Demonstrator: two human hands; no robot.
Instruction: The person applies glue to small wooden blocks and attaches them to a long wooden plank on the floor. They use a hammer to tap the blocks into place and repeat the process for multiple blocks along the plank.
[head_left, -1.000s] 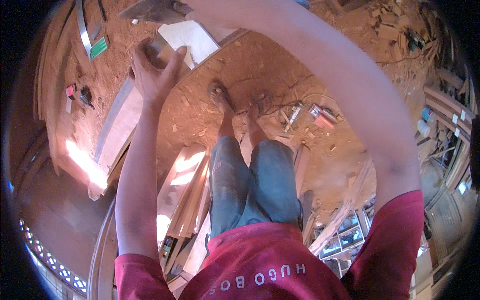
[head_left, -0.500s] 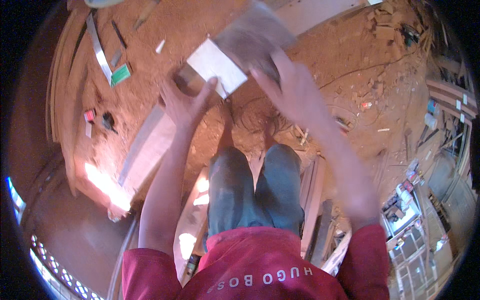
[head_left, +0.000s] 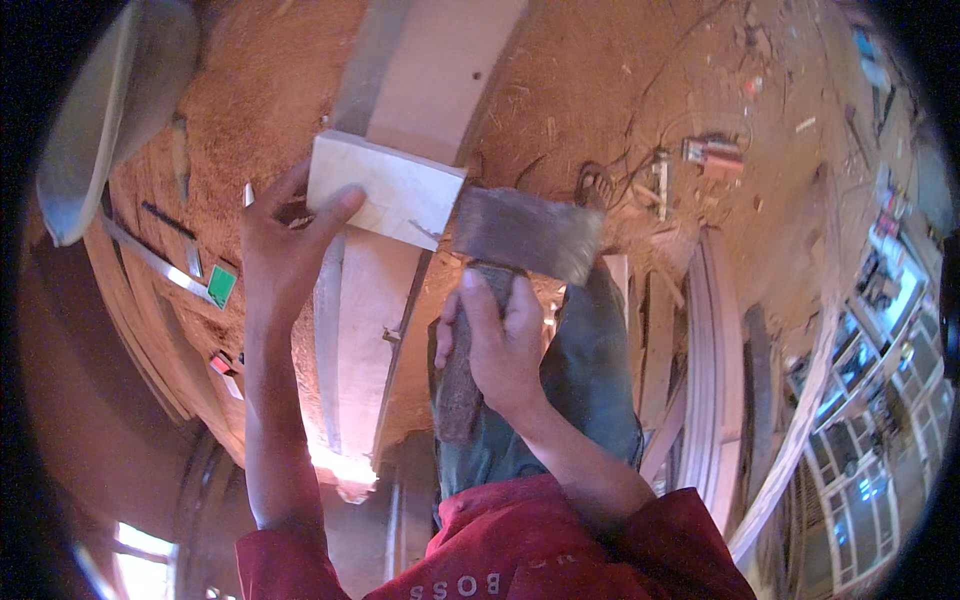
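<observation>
My left hand grips a pale rectangular block that looks like wood, thumb across its broad face and the other fingers mostly hidden behind it. A small dark mark or notch shows near the block's lower right corner. In my right hand is a mallet with a blocky grey-brown head and a rough dark handle, its thumb lying along the handle. The mallet's head is slightly blurred and sits just beside the block's right end; whether they touch I cannot tell. A long plank runs behind and below the block.
Reddish, shaving-strewn ground surrounds the plank. At the left lie a metal strip with a green piece and a small red box. A curved grey object stands far left. Several long boards lie right of my legs.
The view has turned, and the plank now lies behind the block. The mallet, a blur before, has come beside the block's right end. My left hand still holds the block, now turned.
</observation>
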